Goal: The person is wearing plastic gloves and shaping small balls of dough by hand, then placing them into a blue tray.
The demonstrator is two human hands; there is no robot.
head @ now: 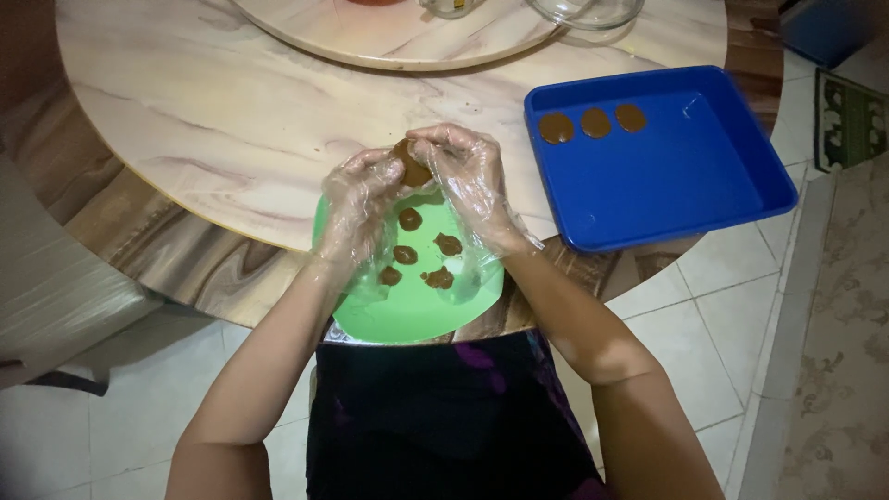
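Note:
Both hands wear loose clear plastic gloves. My left hand (356, 208) and my right hand (472, 181) meet above a green plate (407, 315) and pinch a brown lump of dough (411, 168) between their fingertips. Several small brown dough pieces (407, 219) lie on the plate below the hands. To the right stands a blue rectangular tray (685, 176) with three flattened brown dough discs (594, 122) in a row along its far left edge.
The plate and tray sit at the near edge of a round marble-look table (213, 111) with a wood-pattern rim. A raised turntable (407, 42) with glassware is at the back. A pale chair (56, 287) stands left; tiled floor and a rug lie right.

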